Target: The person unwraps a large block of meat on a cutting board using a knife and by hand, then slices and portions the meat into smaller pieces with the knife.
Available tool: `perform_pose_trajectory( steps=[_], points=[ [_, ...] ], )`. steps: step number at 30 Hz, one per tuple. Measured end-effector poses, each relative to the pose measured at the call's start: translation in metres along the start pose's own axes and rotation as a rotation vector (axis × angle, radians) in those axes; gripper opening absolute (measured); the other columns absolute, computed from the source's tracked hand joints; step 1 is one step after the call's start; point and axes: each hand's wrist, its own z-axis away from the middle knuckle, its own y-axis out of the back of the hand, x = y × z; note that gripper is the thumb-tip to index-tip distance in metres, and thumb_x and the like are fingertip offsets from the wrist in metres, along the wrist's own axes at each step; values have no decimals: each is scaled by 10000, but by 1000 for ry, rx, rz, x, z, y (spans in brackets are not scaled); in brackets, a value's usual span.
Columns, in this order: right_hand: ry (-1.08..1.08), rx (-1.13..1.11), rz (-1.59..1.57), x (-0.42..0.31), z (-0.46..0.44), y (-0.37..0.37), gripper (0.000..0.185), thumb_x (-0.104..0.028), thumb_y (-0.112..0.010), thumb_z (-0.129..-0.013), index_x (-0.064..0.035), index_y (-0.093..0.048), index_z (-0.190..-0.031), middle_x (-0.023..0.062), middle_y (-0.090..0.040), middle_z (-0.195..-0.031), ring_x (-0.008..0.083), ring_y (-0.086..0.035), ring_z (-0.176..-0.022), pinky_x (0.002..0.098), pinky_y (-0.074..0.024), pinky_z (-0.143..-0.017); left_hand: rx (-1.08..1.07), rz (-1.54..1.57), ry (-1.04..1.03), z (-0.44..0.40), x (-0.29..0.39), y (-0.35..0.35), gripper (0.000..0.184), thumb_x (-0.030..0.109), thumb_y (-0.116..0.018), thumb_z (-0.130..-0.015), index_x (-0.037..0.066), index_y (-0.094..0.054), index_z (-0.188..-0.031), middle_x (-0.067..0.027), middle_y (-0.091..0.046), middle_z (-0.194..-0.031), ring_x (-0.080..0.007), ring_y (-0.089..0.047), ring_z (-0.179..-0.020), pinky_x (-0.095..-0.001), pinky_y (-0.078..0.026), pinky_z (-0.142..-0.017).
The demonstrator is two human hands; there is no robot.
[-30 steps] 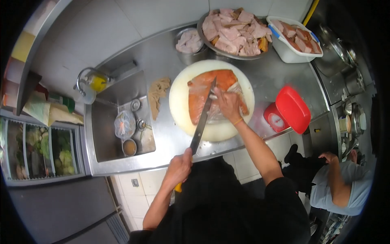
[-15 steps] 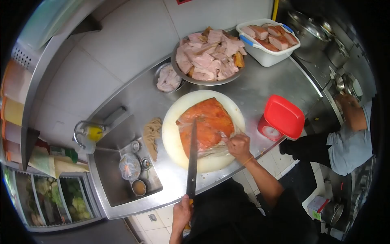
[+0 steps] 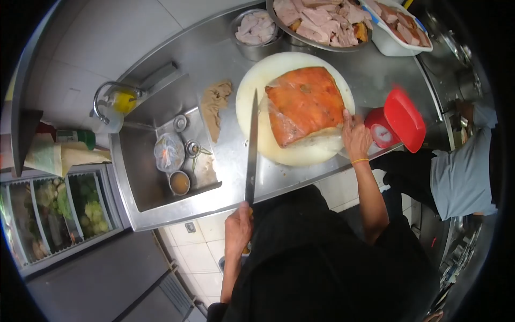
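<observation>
My left hand (image 3: 237,228) is closed round the handle of a long knife (image 3: 251,150), whose blade points away from me over the left side of a round white cutting board (image 3: 249,80). A large slab of roasted meat (image 3: 306,102) with orange-brown skin lies on the board, right of the blade and apart from it. Clear plastic wrap (image 3: 279,112) clings to its left side and shows along the near edge. My right hand (image 3: 357,137), with a yellow band at the wrist, has its fingers curled at the slab's right edge; its fingertips are partly hidden.
A red scale (image 3: 382,134) stands right of the board. Behind are a bowl of cut meat (image 3: 322,24), a small metal pot (image 3: 256,51) and a white tub (image 3: 394,45). A brown cloth (image 3: 214,107) and a sink (image 3: 145,188) lie left. A person (image 3: 464,172) stands at right.
The view has shifted, so the counter sits higher in the picture. The slab has turned and lies further right on the board. My right hand has moved from its near corner to its right edge.
</observation>
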Motion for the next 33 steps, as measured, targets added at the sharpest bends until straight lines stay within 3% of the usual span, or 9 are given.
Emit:
perform_pose_trajectory(
  steps=[6,10,11,14,18,23,26,30,33],
  points=[
    [-110,-344,229,-9,-9,25,1084,-847,-246,-904,123,-726,-963,377,-677,-950,494,-671,-1009,541,-497,-927,-51,-259,-109,-13,22,-2,648,467,-405,-1067,-83,-656,-834,-281,-643,-757,-424,-644,-766,-478,-489,-748],
    [-238,-442,-67,26,-8,10,1202,-918,-247,-842,182,-681,-1058,403,-651,-1055,490,-636,-1109,494,-473,-997,-87,-304,-131,-22,19,2,646,466,-393,-1068,-85,-659,-861,-327,-655,-826,-496,-639,-834,-512,-486,-786],
    [-357,-428,-268,42,-6,-4,1111,-866,-412,-857,184,-658,-1127,354,-663,-1128,404,-661,-1113,450,-500,-970,-89,-316,-139,-24,19,2,646,466,-391,-1068,-86,-658,-865,-338,-655,-842,-510,-635,-849,-520,-484,-794],
    [-486,-387,-1060,20,9,14,857,-660,-629,-902,159,-656,-1155,268,-675,-1162,293,-682,-1054,403,-527,-922,-118,-316,-158,-28,20,3,650,466,-384,-1069,-89,-653,-864,-362,-646,-871,-540,-621,-894,-541,-475,-807],
    [-365,-462,-1357,-12,-13,62,588,-409,-755,-899,120,-677,-1142,180,-707,-1095,223,-684,-994,359,-544,-861,-154,-358,-185,-26,29,6,642,463,-384,-1069,-80,-650,-853,-347,-649,-834,-539,-623,-866,-543,-479,-783],
    [17,-457,-1162,-104,-32,119,407,-309,-777,-871,51,-746,-1060,78,-747,-949,140,-687,-902,275,-535,-783,-169,-289,-223,-26,38,7,632,462,-395,-1070,-57,-643,-809,-265,-641,-722,-445,-637,-725,-483,-492,-709],
    [494,-372,-948,-140,-47,102,297,-282,-787,-830,3,-773,-910,43,-706,-744,114,-569,-623,314,-469,-604,-141,-201,-201,-32,36,9,616,456,-412,-1071,-45,-636,-791,-179,-615,-653,-307,-606,-629,-417,-489,-653],
    [917,-360,-754,-184,-42,72,259,-276,-798,-806,-20,-771,-824,126,-572,-570,162,-548,-520,286,-434,-547,-112,-60,-86,-20,50,18,602,451,-454,-1065,-41,-627,-765,-71,-554,-583,-149,-526,-509,-323,-435,-512],
    [762,-325,-505,-209,-12,84,387,-362,-815,-773,5,-726,-683,136,-542,-505,222,-579,-500,318,-449,-539,-69,-80,-13,-27,40,26,522,409,-570,-1025,-40,-619,-764,-54,-531,-560,-129,-503,-482,-313,-410,-466]
  ],
)
